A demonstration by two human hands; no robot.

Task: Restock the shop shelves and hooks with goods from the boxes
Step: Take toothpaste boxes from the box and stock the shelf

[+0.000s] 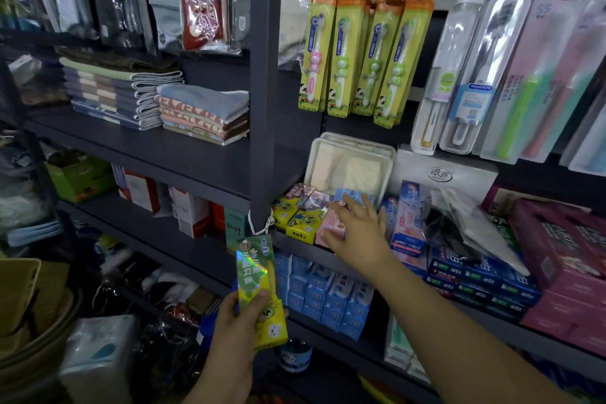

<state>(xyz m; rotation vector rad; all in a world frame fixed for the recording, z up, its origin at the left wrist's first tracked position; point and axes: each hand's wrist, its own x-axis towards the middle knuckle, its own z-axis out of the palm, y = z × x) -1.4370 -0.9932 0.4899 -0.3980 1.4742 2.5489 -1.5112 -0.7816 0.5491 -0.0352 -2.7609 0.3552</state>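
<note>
While the left hand (pixel 241 315) grips a yellow-green toothpaste box (pixel 259 292) below the shelf's (pixel 295 239) front edge, the right hand (pixel 357 226), fingers spread, touches a pink box (pixel 331 226) there.

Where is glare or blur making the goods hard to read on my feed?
Head view: rainbow glare washes over the yellow-green box in the left hand; the clear toothbrush packs at upper right shine; the right hand is slightly blurred; the shelf post bows from lens distortion; the lower left is dim.
</note>
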